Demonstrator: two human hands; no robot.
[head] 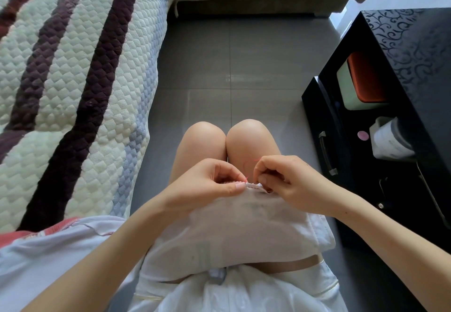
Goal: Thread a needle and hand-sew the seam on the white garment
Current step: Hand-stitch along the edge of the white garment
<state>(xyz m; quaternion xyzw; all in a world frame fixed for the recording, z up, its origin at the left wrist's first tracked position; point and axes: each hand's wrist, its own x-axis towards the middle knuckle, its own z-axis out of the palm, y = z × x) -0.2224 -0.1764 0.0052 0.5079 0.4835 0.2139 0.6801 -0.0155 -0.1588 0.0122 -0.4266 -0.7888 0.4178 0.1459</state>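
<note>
Head view, wide-angle. Soft daylight, bright overall, entering from upper right. Pale glare patch on grey floor tiles (pixel 229 77); sheen on glossy black cabinet (pixel 415 50). Shadows weak, diffuse. White garment (pixel 244 226) evenly lit, not blown out. Barrel distortion bends quilt (pixel 73 79) stripes & cabinet edges twd. margins. Centre sharp; corners slightly soft.

White garment (pixel 234 223) draped over lap, stitched seam edge (pixel 253 185) uppermost; red thread (pixel 247 165) looping above it
</note>
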